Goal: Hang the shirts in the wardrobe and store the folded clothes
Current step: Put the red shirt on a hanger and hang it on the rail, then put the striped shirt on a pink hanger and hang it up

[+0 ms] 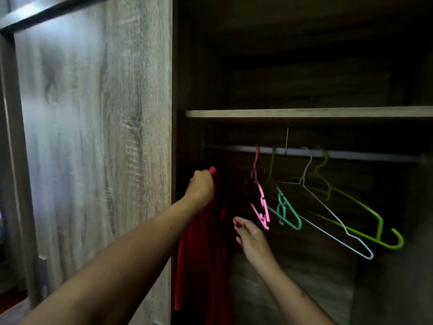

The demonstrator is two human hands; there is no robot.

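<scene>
A red shirt hangs down inside the dark wardrobe, at its left side. My left hand grips the red hanger at the shirt's top, below the left end of the white rail. My right hand is just right of the shirt and pinches a bit of red fabric between its fingertips. The shirt's upper right part is lost in shadow.
Empty hangers hang on the rail to the right: a pink hanger, a teal hanger, a white wire hanger and a lime green hanger. A wooden shelf runs above. The wood-grain door stands to the left.
</scene>
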